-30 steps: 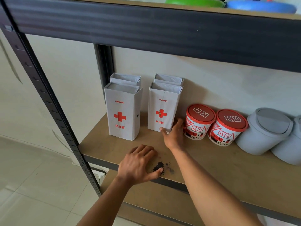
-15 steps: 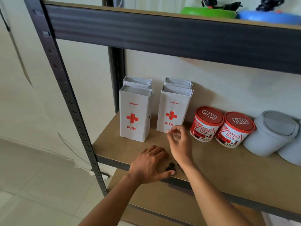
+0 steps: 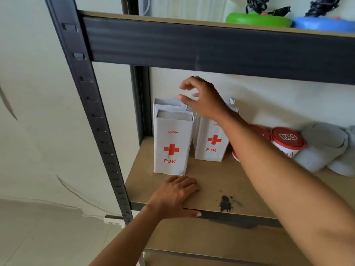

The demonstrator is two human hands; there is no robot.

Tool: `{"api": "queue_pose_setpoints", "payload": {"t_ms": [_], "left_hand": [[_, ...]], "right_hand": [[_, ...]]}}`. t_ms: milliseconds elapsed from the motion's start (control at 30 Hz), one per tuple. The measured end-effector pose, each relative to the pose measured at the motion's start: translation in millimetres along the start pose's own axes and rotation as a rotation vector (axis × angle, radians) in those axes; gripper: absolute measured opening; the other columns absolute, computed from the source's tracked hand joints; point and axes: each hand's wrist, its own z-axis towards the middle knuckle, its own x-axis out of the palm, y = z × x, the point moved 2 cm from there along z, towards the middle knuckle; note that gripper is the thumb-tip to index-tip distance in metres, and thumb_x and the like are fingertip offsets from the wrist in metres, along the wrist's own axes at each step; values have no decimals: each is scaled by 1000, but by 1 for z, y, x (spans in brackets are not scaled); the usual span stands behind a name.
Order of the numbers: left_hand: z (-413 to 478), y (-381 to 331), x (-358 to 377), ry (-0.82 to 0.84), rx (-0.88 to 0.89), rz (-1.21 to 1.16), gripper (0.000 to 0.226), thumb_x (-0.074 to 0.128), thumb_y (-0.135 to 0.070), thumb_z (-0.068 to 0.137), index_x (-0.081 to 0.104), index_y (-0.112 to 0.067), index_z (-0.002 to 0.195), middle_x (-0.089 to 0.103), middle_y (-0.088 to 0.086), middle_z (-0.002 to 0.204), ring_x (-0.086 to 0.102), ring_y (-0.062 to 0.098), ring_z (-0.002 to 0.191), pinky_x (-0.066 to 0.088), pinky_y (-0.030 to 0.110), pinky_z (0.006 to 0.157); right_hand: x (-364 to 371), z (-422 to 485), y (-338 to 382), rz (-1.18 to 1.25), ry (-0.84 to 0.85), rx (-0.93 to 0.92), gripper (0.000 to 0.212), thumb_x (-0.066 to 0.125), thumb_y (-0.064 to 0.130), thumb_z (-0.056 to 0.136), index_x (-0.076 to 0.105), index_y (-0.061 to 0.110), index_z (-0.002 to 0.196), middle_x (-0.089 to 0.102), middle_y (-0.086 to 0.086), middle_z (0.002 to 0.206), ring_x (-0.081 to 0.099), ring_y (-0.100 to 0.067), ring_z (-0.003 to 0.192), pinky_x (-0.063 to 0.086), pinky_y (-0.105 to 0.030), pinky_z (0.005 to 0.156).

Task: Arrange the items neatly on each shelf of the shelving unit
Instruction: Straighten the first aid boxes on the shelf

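Note:
Several white P3K first-aid boxes with red crosses stand upright at the left end of the brown shelf board [image 3: 209, 181]: a front left box [image 3: 172, 144], one behind it [image 3: 167, 103], and a front right box [image 3: 209, 144] partly covered by my arm. My right hand [image 3: 201, 98] hovers above the box tops, fingers apart, thumb near the rear left box's top edge, holding nothing. My left hand [image 3: 174, 196] lies flat on the shelf's front edge, just in front of the left box.
Right of the boxes stand two red-lidded KD tubs [image 3: 288, 141] and grey lidded bins [image 3: 322, 146]. A black upright post [image 3: 92, 112] and beam [image 3: 211, 47] frame the shelf. A green dish [image 3: 257, 20] and a blue dish [image 3: 322, 24] sit above. A dark stain [image 3: 225, 203] marks the board.
My right hand has risen from the base of the front right box to above the box tops, shifting left. My left hand stays on the shelf edge. The view has moved closer.

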Motion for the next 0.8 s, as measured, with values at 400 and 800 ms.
{"api": "queue_pose_setpoints", "payload": {"t_ms": [400,800], "left_hand": [[2,8,9,-59,32,-80,80,46,-83,83,40,-33,145,42,-10,150,37,13,139,13,29,118],[3,8,8,-65,14,-85,79,47,-84,82,41,-34,144,43,-12,148,37,11,138,13,27,116]], "right_hand": [[32,58,0,-388,663,111,69,77,37,91,42,43,150,54,-2,149,54,-25,131,45,-46,111],[27,74,-10,-441,617,94,72,84,40,83,50,32,145,58,-3,139,57,-27,123,50,-42,98]]}}
